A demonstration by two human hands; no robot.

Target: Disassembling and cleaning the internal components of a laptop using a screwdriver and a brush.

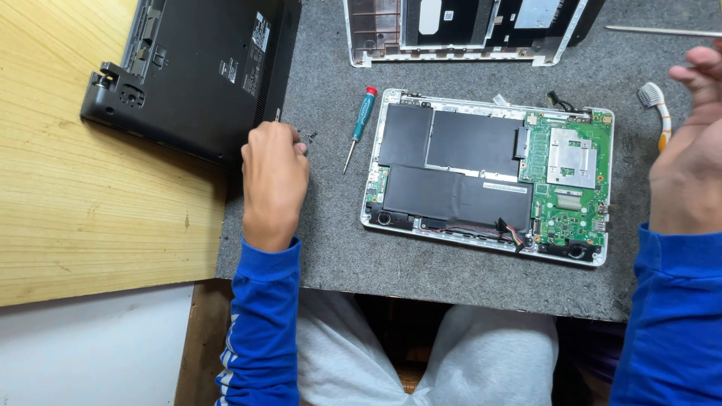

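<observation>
An opened white laptop base point(487, 177) lies on the grey mat point(331, 248), showing black battery cells and a green circuit board point(569, 180). My left hand point(274, 177) rests on the mat with fingers curled near a few tiny dark screws point(307, 136), beside a black laptop point(199, 71). A small screwdriver point(359, 126) with a teal handle and red cap lies between that hand and the open base. My right hand point(688, 162) is raised at the right edge, fingers loosely spread, holding nothing visible.
A removed white bottom cover point(466, 30) lies at the top of the mat. A toothbrush point(656, 105) with white head and orange handle lies behind my right hand. A thin metal rod point(662, 31) sits top right. A wooden tabletop point(83, 195) extends left.
</observation>
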